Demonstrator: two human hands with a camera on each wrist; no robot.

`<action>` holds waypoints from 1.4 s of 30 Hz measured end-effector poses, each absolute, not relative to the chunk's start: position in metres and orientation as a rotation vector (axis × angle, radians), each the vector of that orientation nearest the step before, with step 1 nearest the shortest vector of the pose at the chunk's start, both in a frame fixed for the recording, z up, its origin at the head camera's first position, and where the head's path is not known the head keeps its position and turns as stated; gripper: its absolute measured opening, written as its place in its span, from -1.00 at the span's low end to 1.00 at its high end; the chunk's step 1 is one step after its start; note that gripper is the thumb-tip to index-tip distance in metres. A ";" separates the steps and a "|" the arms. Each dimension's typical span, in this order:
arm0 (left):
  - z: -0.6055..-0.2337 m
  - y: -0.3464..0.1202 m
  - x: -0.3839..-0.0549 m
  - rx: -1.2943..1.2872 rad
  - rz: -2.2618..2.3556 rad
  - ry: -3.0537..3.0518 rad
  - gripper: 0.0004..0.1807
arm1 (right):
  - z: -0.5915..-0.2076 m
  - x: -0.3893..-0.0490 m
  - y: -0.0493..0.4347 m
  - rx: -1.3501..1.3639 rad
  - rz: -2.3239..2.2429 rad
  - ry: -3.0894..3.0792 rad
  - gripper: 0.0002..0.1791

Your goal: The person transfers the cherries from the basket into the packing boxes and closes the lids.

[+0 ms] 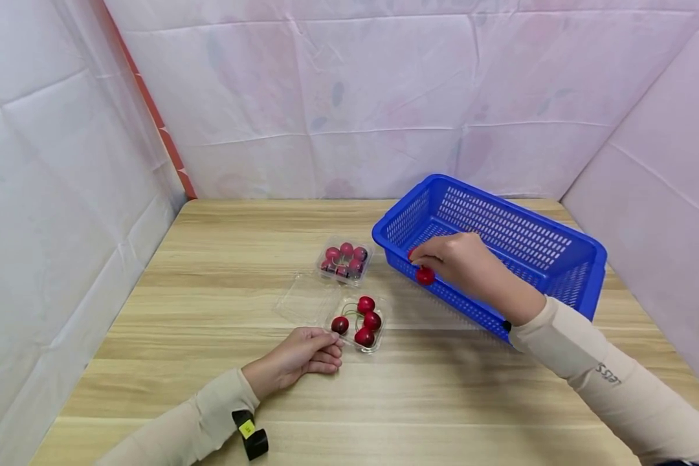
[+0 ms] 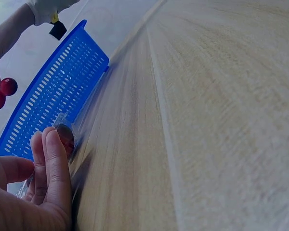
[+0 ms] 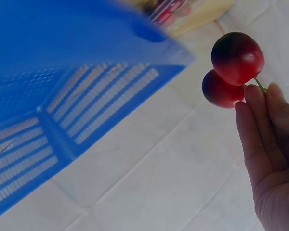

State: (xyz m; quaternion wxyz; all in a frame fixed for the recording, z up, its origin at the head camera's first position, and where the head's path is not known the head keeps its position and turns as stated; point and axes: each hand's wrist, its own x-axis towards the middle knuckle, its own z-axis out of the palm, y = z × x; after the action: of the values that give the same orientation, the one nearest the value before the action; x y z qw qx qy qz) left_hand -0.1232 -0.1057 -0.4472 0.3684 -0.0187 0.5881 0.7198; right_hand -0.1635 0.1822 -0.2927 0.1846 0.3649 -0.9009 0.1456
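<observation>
My right hand (image 1: 466, 268) pinches a pair of red cherries (image 3: 237, 58) by their stems, above the near left rim of a blue plastic basket (image 1: 565, 236). In the right wrist view the two cherries hang side by side at the fingertips. On the table, my left hand (image 1: 303, 357) holds the near left corner of an open clear plastic box (image 1: 378, 343) between thumb and fingers. Inside that box lie several dark red cherries (image 1: 372, 321) with green stems. Its clear lid (image 1: 303, 298) is folded back to the left.
Behind the open box stands a second clear box (image 1: 355, 279) with several cherries in it, close to the basket's left end. The wooden table (image 1: 210, 272) meets pale cloth walls (image 1: 349, 97) at the back and sides.
</observation>
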 end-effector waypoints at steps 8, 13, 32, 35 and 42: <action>-0.447 -0.105 -0.123 -0.044 1.846 1.514 -0.74 | -0.302 -0.148 0.158 1.003 0.539 -2.531 -0.87; -0.448 -0.106 -0.123 -0.044 1.845 1.509 -0.74 | -0.313 -0.145 0.144 1.009 0.610 -2.505 -0.90; -0.448 -0.106 -0.125 -0.022 1.853 1.488 -0.74 | -0.359 -0.164 0.111 1.008 1.081 -2.738 -0.91; -0.447 -0.106 -0.124 -0.022 1.849 1.490 -0.74 | -0.367 -0.168 0.108 0.973 1.150 -2.763 -0.91; -0.447 -0.107 -0.124 -0.022 1.844 1.491 -0.74 | -0.381 -0.173 0.104 0.857 1.353 -2.797 -0.93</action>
State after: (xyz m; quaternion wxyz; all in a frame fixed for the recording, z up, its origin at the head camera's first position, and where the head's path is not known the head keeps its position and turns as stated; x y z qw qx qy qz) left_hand -0.1242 -0.1071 -0.4472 0.3755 -0.0085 0.5828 0.7207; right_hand -0.1732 0.1038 -0.3807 -0.0406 0.2655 -0.8672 0.4194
